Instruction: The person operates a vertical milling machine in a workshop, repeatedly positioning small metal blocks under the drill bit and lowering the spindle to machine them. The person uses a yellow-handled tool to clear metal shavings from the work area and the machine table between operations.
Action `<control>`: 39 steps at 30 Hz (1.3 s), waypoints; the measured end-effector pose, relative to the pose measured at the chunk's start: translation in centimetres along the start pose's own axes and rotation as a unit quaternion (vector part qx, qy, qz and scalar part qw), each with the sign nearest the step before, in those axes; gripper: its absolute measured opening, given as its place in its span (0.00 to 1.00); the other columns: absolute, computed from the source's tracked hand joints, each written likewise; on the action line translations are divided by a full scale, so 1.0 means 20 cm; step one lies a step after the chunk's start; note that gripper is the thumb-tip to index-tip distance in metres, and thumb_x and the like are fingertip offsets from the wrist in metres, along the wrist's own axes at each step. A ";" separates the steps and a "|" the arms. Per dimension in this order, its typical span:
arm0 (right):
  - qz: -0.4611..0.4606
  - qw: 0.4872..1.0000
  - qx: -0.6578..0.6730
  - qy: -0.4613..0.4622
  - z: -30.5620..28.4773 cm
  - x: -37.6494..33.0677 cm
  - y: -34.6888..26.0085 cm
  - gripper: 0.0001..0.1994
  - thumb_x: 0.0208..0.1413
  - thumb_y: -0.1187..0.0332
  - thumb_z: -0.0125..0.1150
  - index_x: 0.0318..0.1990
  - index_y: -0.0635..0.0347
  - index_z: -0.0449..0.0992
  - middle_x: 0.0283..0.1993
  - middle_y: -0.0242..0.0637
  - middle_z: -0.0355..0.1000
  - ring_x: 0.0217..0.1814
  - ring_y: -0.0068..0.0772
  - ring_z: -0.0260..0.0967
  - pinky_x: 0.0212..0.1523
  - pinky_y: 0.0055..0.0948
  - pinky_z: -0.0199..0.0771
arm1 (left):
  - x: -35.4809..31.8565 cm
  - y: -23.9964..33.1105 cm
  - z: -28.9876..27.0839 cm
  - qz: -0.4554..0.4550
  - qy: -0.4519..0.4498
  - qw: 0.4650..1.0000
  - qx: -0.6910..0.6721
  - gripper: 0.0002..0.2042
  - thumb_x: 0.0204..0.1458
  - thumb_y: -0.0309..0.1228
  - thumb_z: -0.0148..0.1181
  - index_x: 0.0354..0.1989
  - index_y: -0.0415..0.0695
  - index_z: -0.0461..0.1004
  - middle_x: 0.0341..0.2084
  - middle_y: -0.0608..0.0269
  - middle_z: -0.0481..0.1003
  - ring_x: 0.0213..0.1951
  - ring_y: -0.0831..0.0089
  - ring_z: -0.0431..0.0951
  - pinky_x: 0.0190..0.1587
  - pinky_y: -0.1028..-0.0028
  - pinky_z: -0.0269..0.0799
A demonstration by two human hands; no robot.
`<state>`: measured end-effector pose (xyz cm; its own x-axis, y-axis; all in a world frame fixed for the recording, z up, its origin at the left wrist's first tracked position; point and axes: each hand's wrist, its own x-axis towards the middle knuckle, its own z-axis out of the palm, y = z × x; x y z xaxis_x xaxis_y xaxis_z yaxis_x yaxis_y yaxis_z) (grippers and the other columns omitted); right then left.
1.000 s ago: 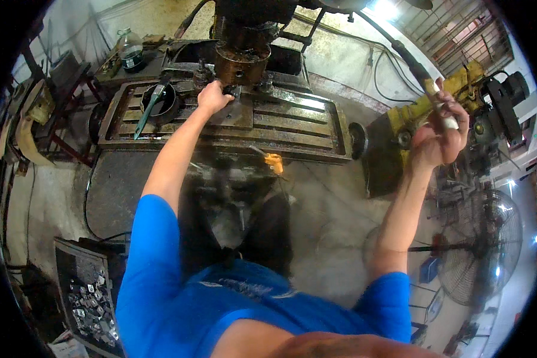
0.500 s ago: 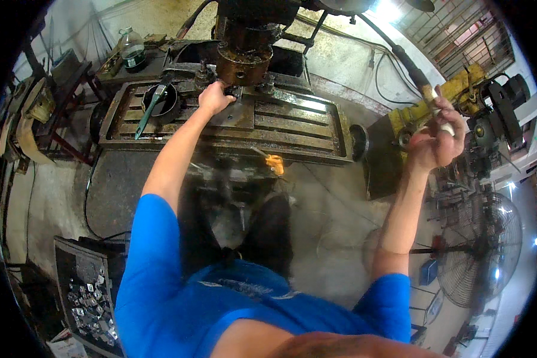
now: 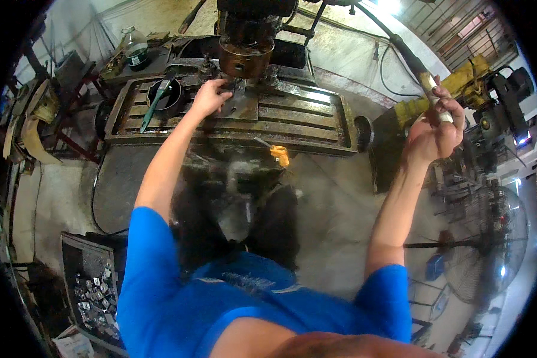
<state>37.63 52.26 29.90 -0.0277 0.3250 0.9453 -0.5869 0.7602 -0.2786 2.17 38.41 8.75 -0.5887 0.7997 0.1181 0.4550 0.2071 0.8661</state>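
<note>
My right hand is wrapped round the white-wound grip of a long dark lever that runs down from the machine's top. Just left of the brown round spindle head, my left hand hovers over the slotted machine table with its fingers apart. Nothing shows between those fingers. Beneath the spindle lies a flat metal plate; the small parts there are too dark to make out. A brush with a green handle leans across a dark round pan on the table's left side.
An orange handle sticks out at the table's front edge. At lower left is a bin with many small metal pieces. A large fan stands at right, near a yellow machine. A clear jug sits behind left.
My left hand has drawn back slightly left from beneath the spindle, and its fingers have spread. My right hand stays on the lever, which has barely moved. The view has shifted a little.
</note>
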 end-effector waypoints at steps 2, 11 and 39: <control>-0.008 1.000 -0.003 0.001 -0.01 -0.02 0.00 0.13 0.34 0.71 0.40 0.29 0.68 0.68 0.31 0.48 0.65 0.43 0.43 0.65 0.61 0.55 0.48 | -0.08 0.01 -0.03 0.012 -0.024 0.999 -0.043 0.21 0.45 0.26 0.58 0.49 0.33 0.65 0.17 0.61 0.71 0.14 0.79 0.68 0.15 0.78 0.64; -0.011 0.998 0.056 0.017 -0.02 -0.10 0.08 0.14 0.33 0.67 0.50 0.27 0.69 0.70 0.31 0.50 0.69 0.41 0.43 0.67 0.58 0.53 0.52 | -0.69 0.05 -0.36 -0.033 -0.079 0.996 -0.033 0.16 0.47 0.24 0.56 0.47 0.35 0.68 0.21 0.63 0.72 0.20 0.81 0.69 0.20 0.79 0.67; -0.130 0.988 -0.071 -0.052 -0.48 -0.26 0.44 0.16 0.44 0.64 0.46 0.33 0.69 0.72 0.37 0.52 0.70 0.45 0.51 0.66 0.54 0.50 0.55 | -2.75 -0.57 -1.35 -0.505 0.141 0.733 0.433 0.23 0.33 0.41 0.65 0.40 0.44 0.72 0.36 0.52 0.74 0.41 0.58 0.74 0.42 0.64 0.70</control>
<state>40.38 62.61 20.81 0.0216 0.0551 0.9982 -0.4669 0.8835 -0.0386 11.25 -23.18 5.53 -0.9770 -0.1304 -0.1689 -0.1258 0.9913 -0.0375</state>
